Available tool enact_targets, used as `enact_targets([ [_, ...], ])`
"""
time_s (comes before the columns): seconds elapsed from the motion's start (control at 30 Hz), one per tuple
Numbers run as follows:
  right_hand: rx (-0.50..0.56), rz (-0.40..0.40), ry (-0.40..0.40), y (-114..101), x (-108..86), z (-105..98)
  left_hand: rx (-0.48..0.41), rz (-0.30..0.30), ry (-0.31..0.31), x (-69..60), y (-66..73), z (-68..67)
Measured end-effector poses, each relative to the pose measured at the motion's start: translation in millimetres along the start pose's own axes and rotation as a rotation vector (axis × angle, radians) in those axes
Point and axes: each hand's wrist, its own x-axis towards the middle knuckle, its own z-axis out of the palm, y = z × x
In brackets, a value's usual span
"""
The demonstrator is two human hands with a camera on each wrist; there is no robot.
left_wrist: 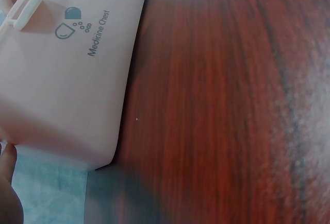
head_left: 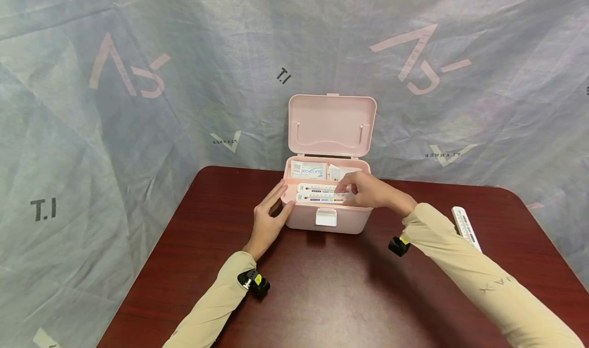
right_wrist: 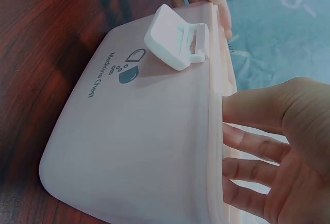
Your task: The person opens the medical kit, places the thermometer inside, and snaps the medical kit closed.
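Note:
A pink medicine chest (head_left: pixel 294 220) stands on the table with its lid raised. Two flat white thermometers with coloured scales lie side by side in its front part, a rear thermometer (head_left: pixel 313 187) and a front thermometer (head_left: pixel 317 198). My right hand (head_left: pixel 370 190) reaches over the chest's right side, thumb and curled fingers around the right end of the front thermometer. In the right wrist view its fingertips are hidden behind the chest wall. My left hand (head_left: pixel 268 223) rests on the chest's left front corner, fingers fairly straight along the side, thumb at the front rim.
Another white thermometer (head_left: pixel 466 228) lies on the table right of the chest, partly behind the right sleeve. Packets, including a surgical packet (head_left: pixel 307 170), fill the chest's rear compartments. The raised lid (head_left: pixel 331 123) stands before a grey cloth. A white latch (head_left: pixel 326 217) hangs in front.

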Motion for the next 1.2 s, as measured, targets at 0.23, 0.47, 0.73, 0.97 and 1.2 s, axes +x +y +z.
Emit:
enact_targets([
  [0.23,-0.005,0.019,-0.001,1.9,2.3,0.9,0.004,-0.018,0.005,-0.3,-0.3,0.9],
  [0.47,-0.004,0.042,-0.005,6.5,4.3,3.2,0.004,0.009,0.014,-0.3,-1.3,1.5],
  [0.73,-0.019,-0.018,0.008,5.0,4.4,3.1,0.003,0.02,0.011,-0.6,0.7,1.0],
  [0.97,-0.053,0.038,-0.019,2.2,5.0,1.8,0.0,0.012,0.013,-0.4,1.0,1.0],
  [1.2,-0.075,0.076,-0.02,3.6,5.0,2.9,-0.001,0.016,0.016,-0.3,-0.9,1.8],
])
